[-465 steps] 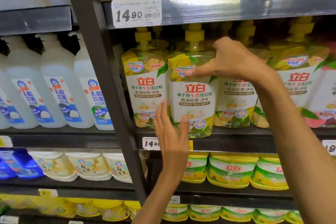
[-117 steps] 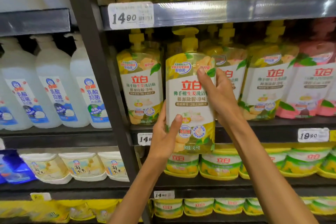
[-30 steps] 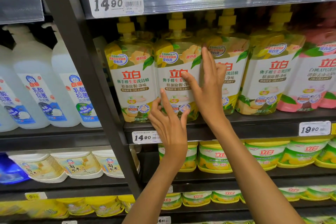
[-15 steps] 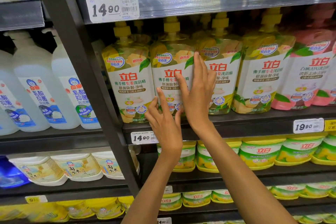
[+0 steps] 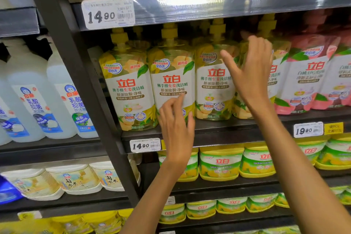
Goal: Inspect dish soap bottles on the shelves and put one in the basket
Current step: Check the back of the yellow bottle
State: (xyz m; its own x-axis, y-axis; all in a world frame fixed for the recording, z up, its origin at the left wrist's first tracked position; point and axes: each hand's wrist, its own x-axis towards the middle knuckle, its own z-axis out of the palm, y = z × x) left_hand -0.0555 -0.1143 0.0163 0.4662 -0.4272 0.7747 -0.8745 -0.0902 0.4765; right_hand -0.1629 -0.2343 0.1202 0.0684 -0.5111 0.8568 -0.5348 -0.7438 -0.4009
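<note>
Several yellow-green dish soap bottles with pump tops stand in a row on the middle shelf (image 5: 237,129). My left hand (image 5: 176,121) hovers open in front of the lower part of the second bottle (image 5: 171,81), fingers loosely curled, holding nothing. My right hand (image 5: 248,70) is raised with fingers spread, in front of the fourth bottle (image 5: 241,108) and beside the third bottle (image 5: 214,85). Whether it touches a bottle I cannot tell. The first bottle (image 5: 129,89) stands untouched at the left. No basket is in view.
Pink soap bottles (image 5: 311,78) stand at the right, white bottles (image 5: 62,97) in the left bay behind a dark upright post (image 5: 81,81). Yellow-lidded tubs (image 5: 220,163) fill the lower shelves. Price tags (image 5: 109,13) read 14.90 and 19.90.
The bottle I held earlier stands back on the shelf. My right hand has moved right, from the second bottle to the fourth, and opened wide. My left hand has drawn slightly back.
</note>
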